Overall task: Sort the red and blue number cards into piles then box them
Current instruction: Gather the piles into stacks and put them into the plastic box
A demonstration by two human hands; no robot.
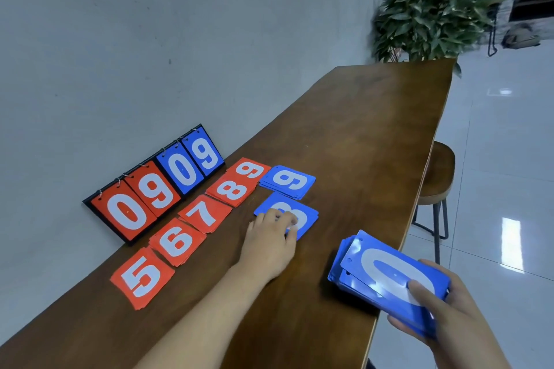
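Red card piles lie in a diagonal row on the table: 5 [142, 278], 6 [177, 245], 7 [205, 213], 8 [232, 190] and 9 [250, 170]. A blue 9 pile [288, 181] lies to the right of the red 9. Below it lies a blue 8 card [302, 214], and the fingers of my left hand [271, 238] rest on it and hide part of the number. My right hand [440, 313] grips a thick stack of blue cards [386, 277] with a 0 on top, thumb pressed on the top card, over the table's near right edge.
A flip scoreboard [156, 186] showing 09 in red and 09 in blue leans at the wall. The long brown wooden table [374, 135] runs away to the right. A stool [439, 171] stands beside its right edge, and a potted plant [431, 9] beyond its far end.
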